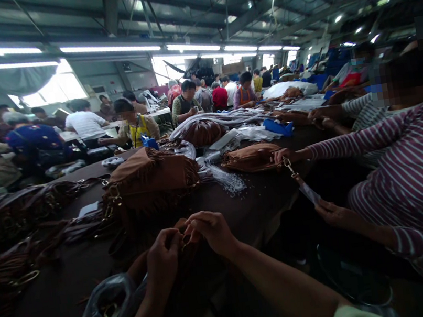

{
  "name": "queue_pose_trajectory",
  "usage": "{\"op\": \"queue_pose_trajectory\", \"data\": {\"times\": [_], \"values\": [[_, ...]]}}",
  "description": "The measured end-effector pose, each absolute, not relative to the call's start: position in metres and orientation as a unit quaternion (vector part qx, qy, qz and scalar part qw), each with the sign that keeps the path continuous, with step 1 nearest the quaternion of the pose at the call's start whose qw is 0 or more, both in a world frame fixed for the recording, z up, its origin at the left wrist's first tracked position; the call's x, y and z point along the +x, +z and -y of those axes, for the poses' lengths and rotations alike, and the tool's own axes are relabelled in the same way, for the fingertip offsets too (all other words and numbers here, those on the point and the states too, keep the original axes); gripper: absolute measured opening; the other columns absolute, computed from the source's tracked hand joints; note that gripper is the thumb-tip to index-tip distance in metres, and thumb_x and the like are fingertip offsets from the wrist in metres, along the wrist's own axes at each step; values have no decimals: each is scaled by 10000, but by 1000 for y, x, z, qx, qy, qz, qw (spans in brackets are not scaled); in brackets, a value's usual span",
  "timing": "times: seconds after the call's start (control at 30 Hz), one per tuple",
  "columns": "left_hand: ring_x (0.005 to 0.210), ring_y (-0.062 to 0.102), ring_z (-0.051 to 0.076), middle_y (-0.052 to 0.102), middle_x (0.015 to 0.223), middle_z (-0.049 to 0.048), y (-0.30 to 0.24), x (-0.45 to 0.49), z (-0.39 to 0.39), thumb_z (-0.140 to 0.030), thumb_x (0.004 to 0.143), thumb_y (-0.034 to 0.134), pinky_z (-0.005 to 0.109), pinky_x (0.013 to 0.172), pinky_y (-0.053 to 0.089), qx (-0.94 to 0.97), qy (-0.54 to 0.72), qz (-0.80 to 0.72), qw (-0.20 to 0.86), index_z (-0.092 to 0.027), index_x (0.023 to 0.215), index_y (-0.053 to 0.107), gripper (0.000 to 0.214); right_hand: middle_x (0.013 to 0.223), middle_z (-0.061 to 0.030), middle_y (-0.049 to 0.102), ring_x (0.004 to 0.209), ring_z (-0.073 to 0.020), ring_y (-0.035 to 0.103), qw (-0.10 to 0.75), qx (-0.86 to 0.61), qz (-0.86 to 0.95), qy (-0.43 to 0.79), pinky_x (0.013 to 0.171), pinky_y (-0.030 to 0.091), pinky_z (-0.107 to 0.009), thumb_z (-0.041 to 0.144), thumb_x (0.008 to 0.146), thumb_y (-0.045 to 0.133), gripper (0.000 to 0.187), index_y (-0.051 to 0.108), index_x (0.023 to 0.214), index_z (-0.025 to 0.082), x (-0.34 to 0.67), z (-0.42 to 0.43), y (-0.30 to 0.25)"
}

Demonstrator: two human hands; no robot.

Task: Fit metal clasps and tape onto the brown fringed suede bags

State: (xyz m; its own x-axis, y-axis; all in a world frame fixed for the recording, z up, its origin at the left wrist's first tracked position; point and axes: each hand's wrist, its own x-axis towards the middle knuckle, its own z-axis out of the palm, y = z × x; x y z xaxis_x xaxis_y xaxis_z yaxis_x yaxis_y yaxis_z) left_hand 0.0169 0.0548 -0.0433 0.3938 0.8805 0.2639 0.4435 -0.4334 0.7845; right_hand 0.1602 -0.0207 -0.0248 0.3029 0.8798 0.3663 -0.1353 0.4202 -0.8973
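Note:
My left hand [165, 258] and my right hand [211, 231] meet above the dark work table [252, 216], with their fingers closed on a small brown leather piece [190, 236]. A small metal fitting [186, 240] shows between my fingers, but its exact form is hidden. Just beyond my hands lies a brown suede fringed bag [146, 177]. More brown fringed leather [15, 225] spreads across the table to the left. Near my left forearm sits a dark translucent plastic bag [108, 306] with metal hardware inside.
A co-worker in a striped sleeve [403, 161] sits at the right, one hand on a metal clasp [288, 166] attached to a brown bag [251, 158]. Plastic sheeting, bags and blue items cover the far table. Many workers fill the hall beyond.

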Motion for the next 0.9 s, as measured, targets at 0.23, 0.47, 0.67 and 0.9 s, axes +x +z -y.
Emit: {"op": "queue_pose_trajectory", "data": {"times": [0.23,0.47,0.67,0.9], "values": [[742,659,209,699,788,23,-47,17,-55,-462,814,522,280,666,493,771,352,-419,324,-194,890,622,295,707,-1,681,541,-89,582,694,-430,452,359,513,466,-201,430,807,642,259,709,881,192,164,17,-23],[755,656,203,700,803,17,-48,16,-56,-456,817,531,273,677,486,773,339,-427,323,-201,906,623,286,649,2,651,520,-86,553,705,-448,426,349,498,444,-195,433,821,617,276,696,877,174,167,10,-26],[772,645,210,696,822,25,-49,17,-55,-466,832,513,284,690,481,782,333,-411,329,-196,915,629,306,643,7,638,493,-77,497,665,-491,451,337,468,390,-187,433,842,580,290,695,876,169,168,3,-37],[750,624,191,677,811,15,-48,17,-49,-459,855,500,267,668,473,781,356,-395,327,-196,901,613,291,741,2,685,683,-112,605,523,-594,552,263,618,415,-194,316,888,527,230,707,824,187,161,7,-50]]}}
